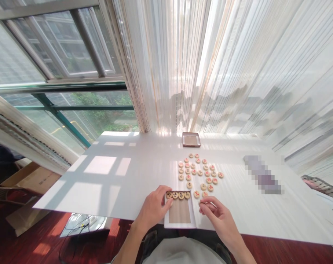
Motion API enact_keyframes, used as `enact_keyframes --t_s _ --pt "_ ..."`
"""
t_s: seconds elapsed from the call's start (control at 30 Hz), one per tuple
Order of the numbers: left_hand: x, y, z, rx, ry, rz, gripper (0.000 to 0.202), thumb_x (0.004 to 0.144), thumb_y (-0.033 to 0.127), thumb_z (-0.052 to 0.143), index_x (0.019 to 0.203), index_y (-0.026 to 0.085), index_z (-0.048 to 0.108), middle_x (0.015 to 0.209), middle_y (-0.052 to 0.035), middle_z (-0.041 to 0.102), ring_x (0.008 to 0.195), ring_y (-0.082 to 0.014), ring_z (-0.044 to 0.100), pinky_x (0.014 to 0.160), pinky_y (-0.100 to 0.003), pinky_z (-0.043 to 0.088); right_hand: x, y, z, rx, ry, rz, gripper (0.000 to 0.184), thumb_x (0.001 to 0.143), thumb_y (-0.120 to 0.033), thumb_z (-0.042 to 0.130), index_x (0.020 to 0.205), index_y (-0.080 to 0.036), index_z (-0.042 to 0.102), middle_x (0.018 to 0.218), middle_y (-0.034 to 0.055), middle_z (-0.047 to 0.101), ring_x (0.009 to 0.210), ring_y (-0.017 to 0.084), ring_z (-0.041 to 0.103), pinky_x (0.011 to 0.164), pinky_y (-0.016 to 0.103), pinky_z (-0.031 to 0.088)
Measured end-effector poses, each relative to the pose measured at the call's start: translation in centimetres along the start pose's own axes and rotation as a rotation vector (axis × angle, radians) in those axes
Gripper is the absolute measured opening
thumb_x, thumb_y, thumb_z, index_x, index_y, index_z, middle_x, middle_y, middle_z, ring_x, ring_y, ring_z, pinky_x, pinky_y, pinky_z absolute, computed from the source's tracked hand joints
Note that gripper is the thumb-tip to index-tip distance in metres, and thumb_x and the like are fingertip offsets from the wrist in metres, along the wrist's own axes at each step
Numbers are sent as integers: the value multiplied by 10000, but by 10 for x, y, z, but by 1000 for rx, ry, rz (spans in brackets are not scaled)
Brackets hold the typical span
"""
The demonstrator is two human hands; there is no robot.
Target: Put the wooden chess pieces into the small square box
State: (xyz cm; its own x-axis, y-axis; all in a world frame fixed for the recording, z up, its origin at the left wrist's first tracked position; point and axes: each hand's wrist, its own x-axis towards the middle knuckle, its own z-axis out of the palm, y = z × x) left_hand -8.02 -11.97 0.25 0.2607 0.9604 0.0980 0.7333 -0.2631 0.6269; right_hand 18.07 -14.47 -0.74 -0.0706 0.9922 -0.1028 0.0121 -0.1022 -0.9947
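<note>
A shallow rectangular box (pixel 180 223) with a brown bottom lies at the table's near edge. Along its far wall sits a row of round wooden xiangqi pieces (pixel 181 195) with black characters. My left hand (pixel 154 204) grips the box's left side near the far corner, thumb over the wall beside the first piece. To the right of the box, my right hand (pixel 214 211) is closed in a pinch on a xiangqi piece, mostly covered by the fingers. Just beyond it lie loose pieces with red characters (pixel 196 194).
Several more red and black pieces (pixel 193 171) are scattered on the white table (pixel 144 168). A shallow box lid or tray (pixel 191 140) lies at the far edge. A blurred-out object (pixel 262 175) is on the right. Cartons (pixel 34 179) stand on the floor at left.
</note>
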Motion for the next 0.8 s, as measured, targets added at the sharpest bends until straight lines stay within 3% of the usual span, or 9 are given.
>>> enact_keyframes --t_s 0.27,0.4,0.8 --pt "0 -4 3 -40 24 3 232 959 254 509 1175 272 592 1120 -12 662 787 -157 621 774 -284 511 2 -19 42 -87 -167 38 245 961 -427 558 1081 -227 633 906 48 729 923 225 715 868 336 533" --pt "1 -3 5 -47 53 -9 225 974 267 489 1169 268 602 1122 -19 674 860 -176 648 790 -292 511 6 -17 58 -198 -186 -69 173 955 -322 543 1048 -229 655 992 53 687 859 194 701 810 307 551" --pt "10 -3 10 -24 76 -48 183 955 328 548 1102 269 639 1087 -16 697 955 -203 669 838 -313 512 16 -9 58 -466 -136 -157 199 975 -289 492 1045 -244 673 965 56 659 762 188 659 714 315 547"
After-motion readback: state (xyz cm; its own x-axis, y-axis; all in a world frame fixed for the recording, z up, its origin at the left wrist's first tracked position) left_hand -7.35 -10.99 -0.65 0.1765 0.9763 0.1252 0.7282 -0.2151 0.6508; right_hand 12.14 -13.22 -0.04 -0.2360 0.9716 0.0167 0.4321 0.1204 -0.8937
